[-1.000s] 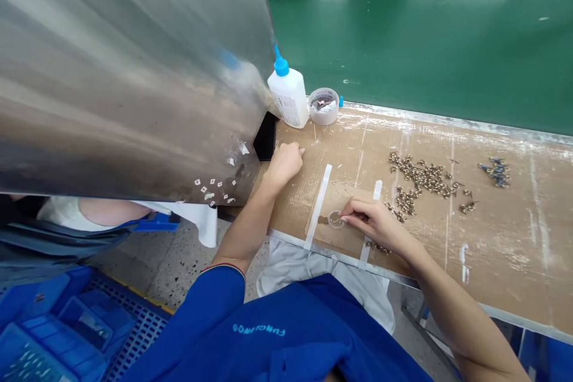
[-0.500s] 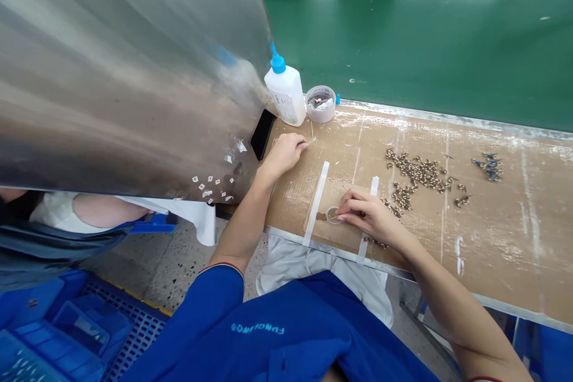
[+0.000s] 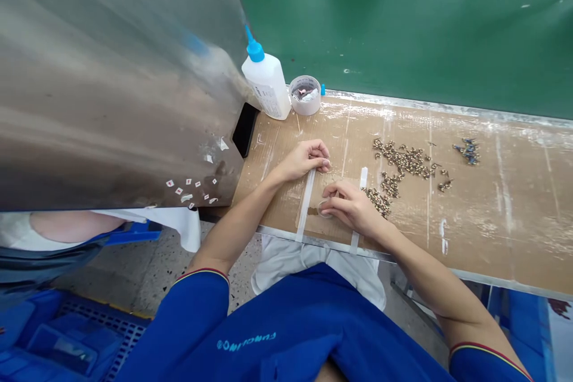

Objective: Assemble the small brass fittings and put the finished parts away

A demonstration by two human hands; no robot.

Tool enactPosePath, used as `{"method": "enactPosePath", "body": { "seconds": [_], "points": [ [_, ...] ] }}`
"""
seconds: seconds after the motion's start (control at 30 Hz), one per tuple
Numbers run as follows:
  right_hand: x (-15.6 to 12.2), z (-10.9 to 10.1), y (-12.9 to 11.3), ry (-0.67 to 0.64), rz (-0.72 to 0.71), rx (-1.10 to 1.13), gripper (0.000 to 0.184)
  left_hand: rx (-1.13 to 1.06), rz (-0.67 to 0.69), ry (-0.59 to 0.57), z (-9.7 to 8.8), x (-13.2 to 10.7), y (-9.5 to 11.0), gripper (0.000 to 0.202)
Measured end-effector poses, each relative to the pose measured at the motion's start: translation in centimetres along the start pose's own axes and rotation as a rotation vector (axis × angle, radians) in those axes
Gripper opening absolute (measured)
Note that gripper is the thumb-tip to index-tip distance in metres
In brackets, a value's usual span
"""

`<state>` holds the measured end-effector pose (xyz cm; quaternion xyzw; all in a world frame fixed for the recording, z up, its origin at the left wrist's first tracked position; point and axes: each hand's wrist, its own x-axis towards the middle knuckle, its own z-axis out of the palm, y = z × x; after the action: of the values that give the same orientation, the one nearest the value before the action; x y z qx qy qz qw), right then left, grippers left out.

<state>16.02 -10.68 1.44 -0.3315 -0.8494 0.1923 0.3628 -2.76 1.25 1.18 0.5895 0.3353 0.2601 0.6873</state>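
The left hand [image 3: 307, 161] sits just above the upper end of a white tape strip [image 3: 305, 206], its fingers curled and its fingertips [image 3: 324, 162] pressed together; whatever they may pinch is too small to make out. The right hand [image 3: 351, 206] is arched low over the cardboard, its fingers curving down to a small clear plastic ring [image 3: 324, 209]. The ring lies between two white tape strips, and the fingers partly cover it, so I can't tell whether it is gripped or only touched.

Just right of the right hand lies a scattered heap of small brass hooks [image 3: 400, 161], some almost touching its fingers. Further right is a little cluster of blue-tipped metal parts [image 3: 468, 151]. All of these lie on the cardboard-covered tabletop [image 3: 492, 221].

Toward the top centre stand a white glue bottle [image 3: 267, 86] with a blue nozzle and a roll of tape [image 3: 305, 95], with a black rectangular object [image 3: 245, 129] nearby. A sheet of brushed steel [image 3: 111, 71] fills the upper left, with small paper scraps [image 3: 188, 188] stuck to it. A green panel [image 3: 403, 30] runs behind the tabletop, and a blue plastic crate [image 3: 76, 340] sits on the floor at lower left.
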Motion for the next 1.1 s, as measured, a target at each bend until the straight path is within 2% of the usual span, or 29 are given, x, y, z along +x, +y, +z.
{"method": "enactPosePath", "body": {
  "seconds": [0.17,0.37,0.63,0.73,0.8,0.93,1.0,1.1],
  "points": [
    [0.0,-1.2,0.3,-0.037,0.065,-0.021,0.025,0.055,0.053,-0.012,0.1,0.2,-0.1,0.02],
    [0.0,-0.8,0.4,-0.103,0.153,0.25,0.029,0.06,0.068,-0.022,0.6,0.5,-0.4,0.017],
    [-0.1,-1.5,0.6,-0.026,0.496,0.461,0.041,0.066,0.038,-0.064,1.5,0.7,-0.8,0.009],
    [-0.2,-1.9,0.6,0.043,0.604,0.453,0.043,0.065,0.045,-0.067,1.9,0.7,-0.9,0.006],
    [-0.3,-2.2,0.6,0.127,0.627,0.433,0.042,0.091,0.054,-0.079,2.2,0.6,-1.0,0.005],
    [-0.4,-3.1,1.3,0.448,0.613,0.289,0.035,0.186,0.071,-0.095,2.9,0.6,-1.1,0.003],
    [-0.5,-3.2,1.8,0.564,0.606,0.171,0.035,0.255,0.096,-0.082,3.1,0.6,-1.2,0.004],
    [-0.5,-3.0,2.3,0.583,0.598,0.043,0.036,0.349,0.125,-0.064,3.3,0.7,-1.2,0.002]
  ]
}}
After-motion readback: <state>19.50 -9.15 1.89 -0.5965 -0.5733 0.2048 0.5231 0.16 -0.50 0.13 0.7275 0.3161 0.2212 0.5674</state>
